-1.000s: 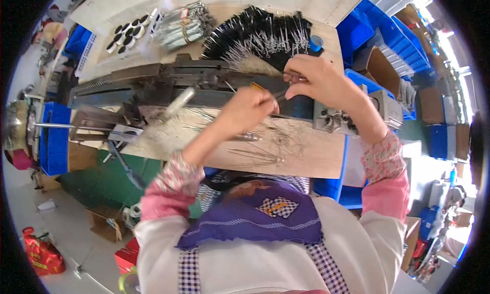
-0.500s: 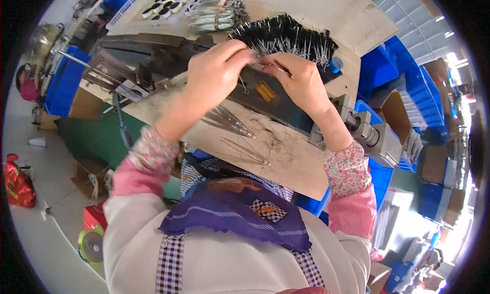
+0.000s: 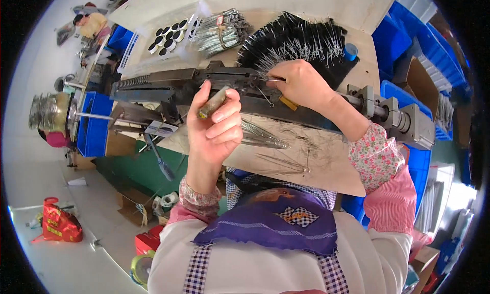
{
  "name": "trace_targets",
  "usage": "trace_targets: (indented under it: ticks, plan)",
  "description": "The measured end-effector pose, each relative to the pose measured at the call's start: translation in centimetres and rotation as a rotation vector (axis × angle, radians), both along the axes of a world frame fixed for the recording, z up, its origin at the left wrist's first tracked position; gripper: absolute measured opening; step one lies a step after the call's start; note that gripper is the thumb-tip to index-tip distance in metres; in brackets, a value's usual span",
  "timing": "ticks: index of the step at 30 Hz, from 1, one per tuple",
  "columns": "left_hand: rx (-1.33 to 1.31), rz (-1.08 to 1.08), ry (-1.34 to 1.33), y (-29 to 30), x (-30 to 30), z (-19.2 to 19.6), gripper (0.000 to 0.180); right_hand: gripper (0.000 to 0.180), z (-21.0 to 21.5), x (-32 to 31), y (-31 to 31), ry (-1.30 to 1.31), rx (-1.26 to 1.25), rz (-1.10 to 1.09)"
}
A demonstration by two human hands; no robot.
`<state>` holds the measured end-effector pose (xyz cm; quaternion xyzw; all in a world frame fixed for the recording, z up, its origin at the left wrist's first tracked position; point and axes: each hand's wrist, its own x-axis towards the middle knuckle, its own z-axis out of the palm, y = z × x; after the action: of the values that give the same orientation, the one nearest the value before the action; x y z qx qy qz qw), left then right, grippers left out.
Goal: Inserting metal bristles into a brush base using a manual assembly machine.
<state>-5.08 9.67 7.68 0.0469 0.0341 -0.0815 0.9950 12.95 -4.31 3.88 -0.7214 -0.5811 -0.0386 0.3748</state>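
One grey stick (image 3: 214, 103) being grasped in the left hand (image 3: 212, 130) over the bench (image 3: 329, 166), one thin wire (image 3: 276, 80) being pinched by the right hand (image 3: 304, 87) above a dark metal machine (image 3: 217, 77), blue bin (image 3: 94, 138) standing leftward, white basket (image 3: 128, 53) beyond holding black-topped white rolls (image 3: 168, 36)

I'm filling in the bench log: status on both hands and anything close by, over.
Left hand holding a short grey rod. Right hand pinching a thin metal piece. Yellow block beside right hand; black brushes just beyond.
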Motion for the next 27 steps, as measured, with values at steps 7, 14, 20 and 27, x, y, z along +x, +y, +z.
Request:
trace_targets:
  ticks: [7, 14, 20, 27]
  plan:
    - [1.941, 0.578, 0.050, -3.4, 0.1, -9.4, 0.023, 0.011, -0.3, -0.6, 0.0, -0.114, 0.043, -0.080]
    - [2.073, 0.459, 0.095, -3.1, -0.5, -10.0, 0.022, 0.009, -4.5, -7.8, -1.8, -0.354, -0.214, -0.324]
    - [1.766, 0.260, 0.164, -3.0, -1.2, -9.5, 0.031, 0.014, -6.0, -3.7, 4.7, -0.217, -0.283, -0.354]
    - [1.352, 0.528, 0.554, 0.6, -9.6, -11.7, 0.020, 0.045, -6.2, 0.0, 6.2, 0.022, -0.277, -0.348]
